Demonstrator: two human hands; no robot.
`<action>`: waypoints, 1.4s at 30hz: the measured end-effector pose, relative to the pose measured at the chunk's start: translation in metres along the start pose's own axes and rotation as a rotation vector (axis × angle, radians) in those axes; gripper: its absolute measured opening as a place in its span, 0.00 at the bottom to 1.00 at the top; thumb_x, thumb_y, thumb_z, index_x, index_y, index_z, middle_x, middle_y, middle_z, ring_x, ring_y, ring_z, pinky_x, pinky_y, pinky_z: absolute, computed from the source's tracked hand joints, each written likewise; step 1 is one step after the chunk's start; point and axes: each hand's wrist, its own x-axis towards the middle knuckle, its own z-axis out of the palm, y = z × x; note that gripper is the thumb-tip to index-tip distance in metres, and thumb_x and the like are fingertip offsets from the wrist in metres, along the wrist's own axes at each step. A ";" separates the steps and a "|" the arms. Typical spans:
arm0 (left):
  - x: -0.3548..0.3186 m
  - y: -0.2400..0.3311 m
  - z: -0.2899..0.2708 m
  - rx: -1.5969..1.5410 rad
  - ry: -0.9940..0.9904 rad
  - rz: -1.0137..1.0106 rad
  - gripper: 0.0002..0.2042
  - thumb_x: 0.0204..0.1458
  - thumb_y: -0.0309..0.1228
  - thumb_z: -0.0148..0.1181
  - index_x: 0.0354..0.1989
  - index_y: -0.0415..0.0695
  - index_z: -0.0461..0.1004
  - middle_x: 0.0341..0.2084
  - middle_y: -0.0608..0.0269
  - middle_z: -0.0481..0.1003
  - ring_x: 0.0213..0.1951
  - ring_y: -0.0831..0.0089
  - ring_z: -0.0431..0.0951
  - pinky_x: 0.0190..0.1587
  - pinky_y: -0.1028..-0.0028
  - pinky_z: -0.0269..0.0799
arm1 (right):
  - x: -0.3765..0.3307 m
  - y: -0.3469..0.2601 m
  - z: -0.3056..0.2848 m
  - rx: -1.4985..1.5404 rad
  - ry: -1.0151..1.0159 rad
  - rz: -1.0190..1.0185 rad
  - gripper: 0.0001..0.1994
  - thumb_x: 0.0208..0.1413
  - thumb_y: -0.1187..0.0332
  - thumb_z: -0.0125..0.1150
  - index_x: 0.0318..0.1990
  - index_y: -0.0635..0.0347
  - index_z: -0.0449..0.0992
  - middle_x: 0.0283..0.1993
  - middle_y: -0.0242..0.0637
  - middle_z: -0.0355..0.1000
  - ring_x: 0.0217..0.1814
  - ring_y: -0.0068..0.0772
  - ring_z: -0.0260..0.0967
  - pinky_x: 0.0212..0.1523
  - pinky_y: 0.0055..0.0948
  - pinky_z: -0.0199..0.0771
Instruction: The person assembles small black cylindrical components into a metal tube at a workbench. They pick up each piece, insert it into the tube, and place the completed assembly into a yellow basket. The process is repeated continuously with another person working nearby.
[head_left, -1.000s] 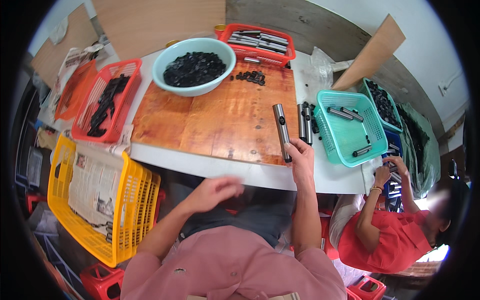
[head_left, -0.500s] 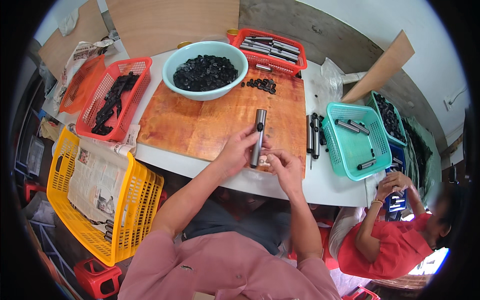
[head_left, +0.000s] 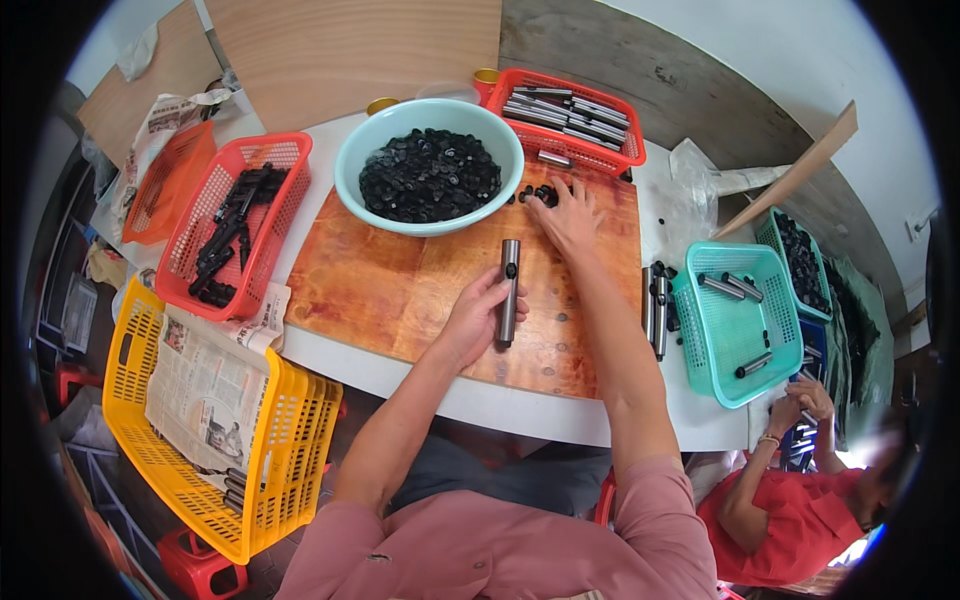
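Observation:
My left hand (head_left: 478, 318) is closed around a silver metal tube (head_left: 508, 310), held nearly upright above the wooden board (head_left: 390, 310). A small black piece (head_left: 512, 270) sits on the side of the tube near its upper end. Stretched far forward, my right hand (head_left: 572, 222) is over a small heap of black plastic pieces (head_left: 541, 192), with its fingers spread. The fingertips touch or nearly touch the heap; part of it is hidden under them. Beside the heap stands a light-blue basin (head_left: 345, 190) full of similar black pieces.
A red basket (head_left: 635, 150) of silver tubes stands behind the board. Left are a red basket (head_left: 172, 265) of black parts and a yellow crate (head_left: 130, 400). On the right lie dark tubes (head_left: 655, 310) beside a green basket (head_left: 700, 370). A co-worker in red (head_left: 800, 530) handles tubes.
My right hand has left the lower end of the tube and reached forward to the heap of black pieces. My left hand still holds the tube; the view has shifted slightly.

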 end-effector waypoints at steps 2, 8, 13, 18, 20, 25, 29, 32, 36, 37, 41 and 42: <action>0.001 0.002 -0.001 -0.013 -0.003 -0.013 0.11 0.70 0.29 0.52 0.57 0.42 0.67 0.41 0.55 0.76 0.39 0.67 0.81 0.43 0.66 0.82 | 0.008 -0.019 0.012 -0.048 0.005 0.021 0.39 0.54 0.33 0.60 0.70 0.42 0.72 0.77 0.48 0.58 0.80 0.60 0.48 0.72 0.81 0.40; 0.007 0.002 -0.004 -0.025 0.004 -0.025 0.13 0.70 0.29 0.53 0.58 0.41 0.67 0.42 0.55 0.76 0.40 0.66 0.80 0.45 0.65 0.82 | 0.011 -0.036 0.046 -0.186 0.092 -0.224 0.26 0.62 0.43 0.55 0.61 0.46 0.78 0.67 0.50 0.69 0.75 0.55 0.57 0.70 0.74 0.49; 0.006 0.002 -0.002 -0.022 -0.012 -0.018 0.14 0.69 0.29 0.55 0.59 0.41 0.67 0.42 0.55 0.76 0.40 0.66 0.80 0.45 0.65 0.81 | -0.007 -0.018 0.045 -0.136 0.127 -0.373 0.18 0.64 0.57 0.58 0.59 0.47 0.79 0.59 0.44 0.73 0.67 0.47 0.64 0.65 0.66 0.59; 0.007 0.001 -0.006 -0.023 -0.051 -0.011 0.12 0.69 0.29 0.55 0.57 0.42 0.67 0.41 0.56 0.76 0.40 0.67 0.80 0.45 0.66 0.81 | -0.048 0.005 0.028 -0.098 0.052 -0.456 0.20 0.64 0.58 0.59 0.61 0.48 0.78 0.64 0.44 0.71 0.74 0.50 0.59 0.70 0.69 0.55; 0.007 0.002 -0.006 -0.039 -0.055 -0.011 0.12 0.69 0.29 0.54 0.58 0.41 0.67 0.41 0.56 0.76 0.40 0.67 0.81 0.45 0.66 0.82 | -0.062 -0.003 0.001 -0.121 -0.052 -0.441 0.24 0.64 0.52 0.59 0.65 0.48 0.76 0.70 0.46 0.68 0.78 0.53 0.55 0.74 0.72 0.46; 0.008 0.003 -0.006 -0.042 -0.056 -0.015 0.12 0.70 0.29 0.52 0.58 0.41 0.67 0.41 0.56 0.77 0.40 0.67 0.81 0.45 0.66 0.82 | -0.037 0.020 -0.004 -0.049 0.080 -0.215 0.31 0.66 0.42 0.54 0.68 0.52 0.73 0.77 0.50 0.59 0.81 0.55 0.50 0.76 0.68 0.42; 0.007 0.004 -0.003 -0.033 -0.057 -0.026 0.12 0.70 0.29 0.52 0.59 0.41 0.67 0.41 0.55 0.77 0.40 0.67 0.81 0.44 0.66 0.82 | -0.036 0.027 0.009 0.015 -0.006 -0.256 0.32 0.69 0.43 0.50 0.68 0.58 0.71 0.76 0.58 0.60 0.79 0.58 0.53 0.77 0.54 0.49; 0.007 0.004 -0.006 -0.035 -0.065 -0.021 0.13 0.70 0.30 0.52 0.59 0.41 0.67 0.41 0.55 0.78 0.39 0.67 0.81 0.43 0.67 0.82 | -0.048 0.010 0.001 0.206 0.021 -0.267 0.27 0.69 0.50 0.54 0.64 0.62 0.75 0.70 0.60 0.66 0.72 0.60 0.62 0.74 0.47 0.59; 0.002 0.005 -0.004 -0.009 -0.064 -0.036 0.13 0.70 0.31 0.52 0.59 0.41 0.68 0.43 0.54 0.79 0.39 0.68 0.82 0.42 0.67 0.82 | -0.073 0.015 -0.039 0.456 0.033 -0.205 0.17 0.64 0.63 0.63 0.55 0.66 0.80 0.59 0.56 0.75 0.58 0.53 0.75 0.59 0.43 0.74; 0.002 0.004 -0.002 -0.005 -0.068 -0.043 0.13 0.71 0.31 0.52 0.59 0.41 0.68 0.43 0.54 0.79 0.39 0.68 0.82 0.42 0.67 0.82 | -0.082 0.016 -0.048 0.462 -0.026 -0.162 0.17 0.63 0.65 0.64 0.55 0.67 0.80 0.57 0.55 0.76 0.54 0.51 0.76 0.56 0.42 0.76; 0.004 0.003 -0.005 -0.008 -0.062 -0.037 0.12 0.72 0.33 0.50 0.57 0.42 0.69 0.43 0.54 0.79 0.38 0.68 0.81 0.41 0.68 0.81 | -0.108 0.026 -0.057 0.470 -0.154 -0.139 0.15 0.59 0.73 0.67 0.53 0.64 0.81 0.48 0.50 0.78 0.39 0.47 0.80 0.44 0.41 0.80; 0.002 0.003 -0.002 -0.011 -0.057 -0.032 0.10 0.72 0.34 0.50 0.54 0.42 0.70 0.42 0.55 0.79 0.38 0.68 0.81 0.41 0.68 0.80 | -0.113 0.026 -0.057 0.456 -0.151 -0.190 0.14 0.59 0.73 0.67 0.52 0.63 0.82 0.48 0.49 0.78 0.40 0.47 0.80 0.45 0.41 0.80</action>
